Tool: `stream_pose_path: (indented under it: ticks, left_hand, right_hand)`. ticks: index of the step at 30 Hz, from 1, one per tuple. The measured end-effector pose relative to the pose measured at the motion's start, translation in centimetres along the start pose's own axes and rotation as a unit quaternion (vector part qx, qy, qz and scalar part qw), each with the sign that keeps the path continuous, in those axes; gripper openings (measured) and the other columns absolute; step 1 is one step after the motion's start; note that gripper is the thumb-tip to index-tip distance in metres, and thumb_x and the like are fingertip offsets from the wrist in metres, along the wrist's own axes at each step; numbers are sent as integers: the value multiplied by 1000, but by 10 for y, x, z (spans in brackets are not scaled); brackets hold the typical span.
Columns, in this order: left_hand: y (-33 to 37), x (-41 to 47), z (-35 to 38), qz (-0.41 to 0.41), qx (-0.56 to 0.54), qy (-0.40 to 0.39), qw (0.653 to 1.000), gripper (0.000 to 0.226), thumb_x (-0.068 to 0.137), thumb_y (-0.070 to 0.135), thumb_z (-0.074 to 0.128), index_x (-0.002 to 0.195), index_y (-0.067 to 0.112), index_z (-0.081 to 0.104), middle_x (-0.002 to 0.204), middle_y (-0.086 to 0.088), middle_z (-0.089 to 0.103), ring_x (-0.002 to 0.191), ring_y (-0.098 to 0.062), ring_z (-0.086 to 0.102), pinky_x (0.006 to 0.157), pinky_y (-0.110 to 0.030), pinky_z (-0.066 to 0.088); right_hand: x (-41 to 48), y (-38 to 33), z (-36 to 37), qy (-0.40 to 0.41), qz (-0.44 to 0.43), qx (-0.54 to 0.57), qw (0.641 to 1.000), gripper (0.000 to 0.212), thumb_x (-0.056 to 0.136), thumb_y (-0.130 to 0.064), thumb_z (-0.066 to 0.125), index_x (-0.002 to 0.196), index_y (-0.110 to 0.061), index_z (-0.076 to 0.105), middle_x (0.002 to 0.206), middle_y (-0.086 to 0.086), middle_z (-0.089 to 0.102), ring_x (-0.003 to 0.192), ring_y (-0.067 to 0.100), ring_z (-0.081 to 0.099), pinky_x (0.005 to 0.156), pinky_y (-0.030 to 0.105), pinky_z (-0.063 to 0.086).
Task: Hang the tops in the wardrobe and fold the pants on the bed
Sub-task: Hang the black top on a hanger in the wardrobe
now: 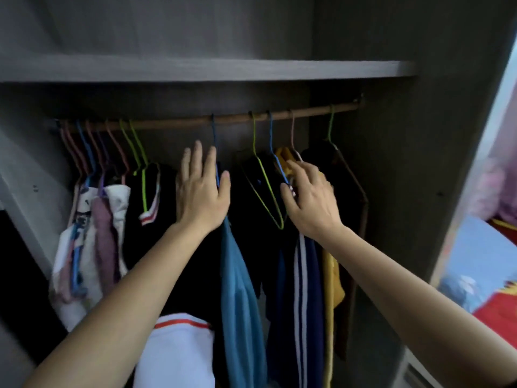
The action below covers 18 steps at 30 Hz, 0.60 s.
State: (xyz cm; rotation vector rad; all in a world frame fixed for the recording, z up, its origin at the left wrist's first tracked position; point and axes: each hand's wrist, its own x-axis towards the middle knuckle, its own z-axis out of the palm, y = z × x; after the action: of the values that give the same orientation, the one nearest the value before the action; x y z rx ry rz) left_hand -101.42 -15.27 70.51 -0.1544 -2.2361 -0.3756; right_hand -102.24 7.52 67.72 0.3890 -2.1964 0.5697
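Wardrobe side, far left: a grey inner panel slants down beside the clothes, with a dark gap below it.
Shelf: a grey board runs across above the rail, with dim grey back wall over it.
Rail: a brown rod under the shelf, sloping up to the right in my view.
Left cluster: pink, blue and green hangers crowded on the rod, carrying a white printed top and a black top with striped trim.
My left hand: fingers spread and open, palm laid flat against dark cloth beside a dark blue hanger; it grips nothing.
Blue top: hangs straight down just under my left wrist.
Middle: a green hanger with dark clothing.
My right hand: fingers curled, pinching the lower end of a blue hanger against the navy striped garment.
Further right: a yellow top, then a dark one near the wardrobe's side wall.
Room, far right: the bed with blue and red bedding, blurred.
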Motion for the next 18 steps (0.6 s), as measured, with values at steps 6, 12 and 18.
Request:
stream_pose_path:
  ticks: [6, 12, 18]
  left_hand:
    - [72, -83, 44, 67, 14, -65, 996, 65, 98, 49, 32, 154, 18, 23, 163, -12, 11, 150, -32, 6, 118, -57, 14]
    - [177, -131, 89, 140, 7, -117, 983, 72, 97, 55, 31, 157, 20, 11, 164, -14, 2, 150, -33, -2, 117, -61, 11]
    - [347, -167, 149, 217, -51, -143, 964, 69, 94, 58, 31, 156, 29, 17, 163, -14, 7, 150, -37, 2, 114, -65, 11]
  right_hand:
    - [-87, 89, -31, -45, 22, -177, 983, 70, 101, -60, 30, 159, -30, 7, 166, 8, -6, 154, 26, -5, 122, 45, -1]
    - [-177, 188, -103, -73, 102, -276, 953, 76, 96, -61, 33, 159, -26, 10, 166, 12, -7, 153, 31, -7, 122, 53, 1]
    - [-271, 310, -234, -79, 179, -344, 919, 77, 94, -61, 38, 158, -25, 16, 166, 14, -3, 153, 33, -2, 121, 57, 1]
